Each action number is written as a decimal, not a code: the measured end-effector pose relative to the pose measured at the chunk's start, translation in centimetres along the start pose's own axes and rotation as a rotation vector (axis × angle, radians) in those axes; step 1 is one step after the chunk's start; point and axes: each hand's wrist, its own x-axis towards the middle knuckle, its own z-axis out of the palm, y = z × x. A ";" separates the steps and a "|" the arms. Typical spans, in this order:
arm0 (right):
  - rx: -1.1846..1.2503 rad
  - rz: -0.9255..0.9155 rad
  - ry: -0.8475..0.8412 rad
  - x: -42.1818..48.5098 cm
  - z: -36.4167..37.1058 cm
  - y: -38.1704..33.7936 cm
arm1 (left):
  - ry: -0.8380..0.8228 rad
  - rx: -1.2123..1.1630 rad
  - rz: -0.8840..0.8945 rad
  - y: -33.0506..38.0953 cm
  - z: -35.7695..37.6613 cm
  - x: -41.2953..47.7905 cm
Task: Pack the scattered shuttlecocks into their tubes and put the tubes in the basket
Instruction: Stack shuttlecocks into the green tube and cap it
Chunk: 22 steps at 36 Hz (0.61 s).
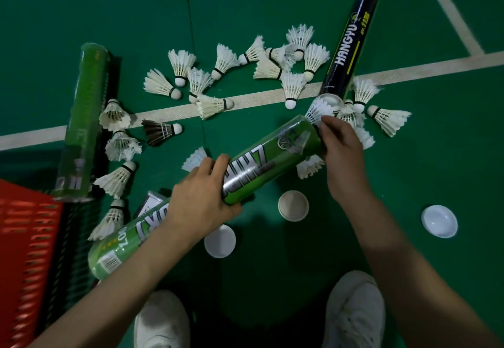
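The left hand point(201, 200) wraps round the lower end of the held green tube point(272, 156), fingers curled over the top and thumb underneath, with the tube tilted off the floor point(272, 6). The right hand point(341, 151) is at the tube's open upper mouth, fingertips pinched on a white shuttlecock point(316, 109) whose feathers fan out of that mouth, so the step in hand looks like feeding one in. How many already sit inside this tube cannot be seen. The job as a whole looks to be at an early stage. Well over a dozen loose shuttlecocks point(180, 66) lie on the floor beyond the held tube and to its left, a few more crowd past its mouth beside the right hand, and one dark-feathered shuttlecock point(161, 131) lies to its left. A black tube point(351, 39) lies just beyond the held tube's mouth, its open end close to the pinched shuttlecock. A second green tube point(87, 118) lies well to the left, and a third green tube point(122, 244) lies below the held tube's lower end, partly under the left forearm. Three white caps point(293, 206) rest on the floor on the near side of the held tube, none fitted. The red basket point(24, 238) stands far to the lower left, past the third tube, and no tube shows in the part of it in view, so filling, capping and loading all appear to remain.
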 end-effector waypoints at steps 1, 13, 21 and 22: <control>0.027 0.013 -0.015 0.1 0.0 0.0 | -0.003 -0.009 -0.002 -0.1 0.0 -0.2; 0.182 0.093 -0.220 -0.7 2.7 -1.1 | -0.142 -0.200 -0.061 -2.5 -0.9 -1.7; 0.056 0.127 -0.360 -0.2 4.5 -1.5 | -0.314 -0.459 -0.099 -5.2 -2.0 -2.2; 0.034 0.139 -0.375 -0.1 4.8 -1.6 | -0.330 -0.484 -0.094 -5.4 -2.0 -2.3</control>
